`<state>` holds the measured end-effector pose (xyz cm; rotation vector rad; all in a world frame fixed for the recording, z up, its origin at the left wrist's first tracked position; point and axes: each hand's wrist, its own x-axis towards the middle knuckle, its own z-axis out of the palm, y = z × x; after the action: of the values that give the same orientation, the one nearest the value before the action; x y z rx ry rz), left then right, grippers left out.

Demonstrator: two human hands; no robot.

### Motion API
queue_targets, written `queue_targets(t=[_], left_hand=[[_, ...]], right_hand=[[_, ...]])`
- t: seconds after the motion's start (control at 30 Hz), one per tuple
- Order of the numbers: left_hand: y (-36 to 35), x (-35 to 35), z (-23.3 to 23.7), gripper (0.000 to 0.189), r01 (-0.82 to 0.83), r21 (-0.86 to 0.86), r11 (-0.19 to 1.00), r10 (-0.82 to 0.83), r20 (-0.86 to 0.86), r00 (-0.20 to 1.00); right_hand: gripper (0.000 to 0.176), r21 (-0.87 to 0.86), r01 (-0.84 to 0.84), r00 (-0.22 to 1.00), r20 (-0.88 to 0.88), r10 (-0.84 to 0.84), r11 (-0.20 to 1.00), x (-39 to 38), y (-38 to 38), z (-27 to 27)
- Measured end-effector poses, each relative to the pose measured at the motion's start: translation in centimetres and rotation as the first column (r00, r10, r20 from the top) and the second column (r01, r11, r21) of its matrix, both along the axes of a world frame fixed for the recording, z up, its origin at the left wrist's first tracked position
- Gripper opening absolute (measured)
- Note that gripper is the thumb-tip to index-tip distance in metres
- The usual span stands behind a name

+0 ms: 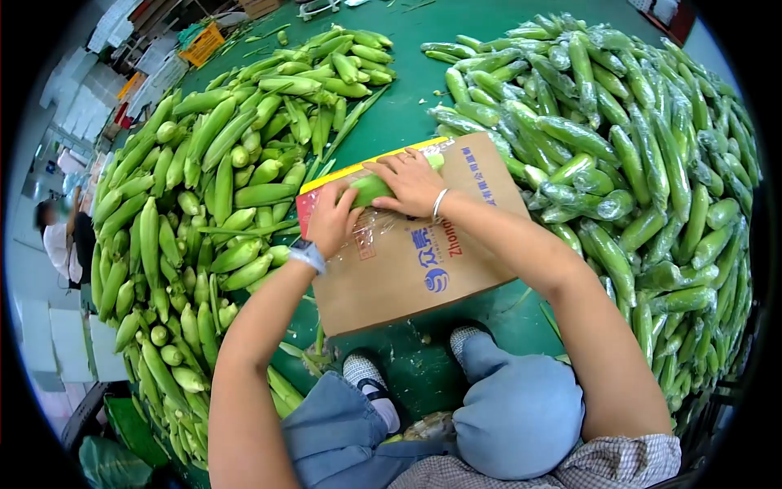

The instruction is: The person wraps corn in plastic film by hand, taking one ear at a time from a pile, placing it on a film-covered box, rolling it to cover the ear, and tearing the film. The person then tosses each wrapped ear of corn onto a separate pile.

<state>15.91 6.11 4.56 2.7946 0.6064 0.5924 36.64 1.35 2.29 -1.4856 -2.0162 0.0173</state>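
- The ear of corn lies on the cardboard box, near its far edge and in front of the person.
- The right hand lies across the middle of the ear, fingers spread over it toward the far side and thumb on the near side, clasping it from above.
- The left hand is at the ear's left end, fingers bent inward; whether they grip the corn or the clear film beside it, I cannot tell.
- From the left hand, the ear runs rightward and slightly away; both hands are at it, the right covering more.
- Its long axis slants from near left to far right, roughly along the box's far edge and crosswise to the right fingers.
- One end shows beyond the right hand, pointing far right; which end is the tip stays unclear.
- Unwrapped corn is heaped left, film-wrapped corn right.
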Motion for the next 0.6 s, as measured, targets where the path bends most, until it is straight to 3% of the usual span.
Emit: queue_targets(t=[0.03,0.07,0.13,0.2,0.27,0.33,0.4,0.43,0.47,0.5,0.57,0.6], left_hand=[[-1.1,-1.1,-0.2,0.044,-0.058,0.082,0.995,0.058,0.009,0.998],[-2.3,-1.9,-0.1,0.034,-0.107,0.163,0.981,0.106,0.018,0.994],[-3.5,-2.9,-0.5,0.027,-0.142,0.182,0.973,0.147,-0.012,0.989],[-2.6,-4.4,-2.6,0.027,-0.245,0.206,0.947,0.296,-0.268,0.917],[-2.4,-5.4,-1.7,0.03,-0.252,0.183,0.95,0.299,-0.306,0.904],[-3.8,-7.5,-0.8,0.029,-0.346,0.141,0.928,0.341,-0.7,0.627],[-6.1,-10.7,0.0,0.03,-0.267,0.056,0.962,0.242,-0.627,0.741],[-7.3,-11.2,1.9,0.031,-0.353,-0.227,0.908,0.169,-0.572,0.803],[-8.4,-11.3,4.2,0.031,-0.389,-0.496,0.776,0.12,-0.49,0.863],[-9.4,-11.2,5.9,0.031,-0.384,-0.505,0.773,0.117,-0.482,0.868],[-11.3,-10.8,7.4,0.034,-0.025,-0.89,0.456,-0.051,-0.054,0.997],[-11.7,-10.0,6.3,0.034,-0.018,-0.898,0.44,-0.043,-0.041,0.998]], right_hand=[[0.053,0.102,0.03,0.965,0.258,-0.055,0.994,-0.3,-0.4,-0.1],[0.059,0.044,0.036,0.952,0.304,-0.048,0.998,-0.1,-0.1,0.0],[0.055,-0.101,0.051,0.948,0.318,-0.016,0.994,0.0,-0.1,0.7],[0.054,-0.191,0.093,0.957,0.29,-0.035,0.977,-0.2,0.1,1.3],[0.053,-0.273,0.135,0.96,0.275,-0.057,0.952,-0.1,-0.1,1.9],[0.052,-0.343,0.157,0.966,0.25,-0.071,0.926,0.3,-1.7,1.8],[0.051,-0.284,0.116,0.943,0.334,-0.015,0.952,-0.3,-5.4,2.2],[0.051,-0.279,0.095,0.936,0.352,0.01,0.956,-0.8,-7.4,2.2],[0.052,-0.233,0.042,0.928,0.37,0.049,0.972,-1.3,-9.9,1.6],[0.053,-0.186,-0.014,0.915,0.394,0.087,0.982,-2.0,-12.2,1.1],[0.054,-0.39,-0.094,0.95,0.241,0.2,0.916,-3.9,-16.4,3.5],[0.052,-0.506,-0.132,0.971,0.108,0.214,0.852,-4.8,-17.6,3.9]])
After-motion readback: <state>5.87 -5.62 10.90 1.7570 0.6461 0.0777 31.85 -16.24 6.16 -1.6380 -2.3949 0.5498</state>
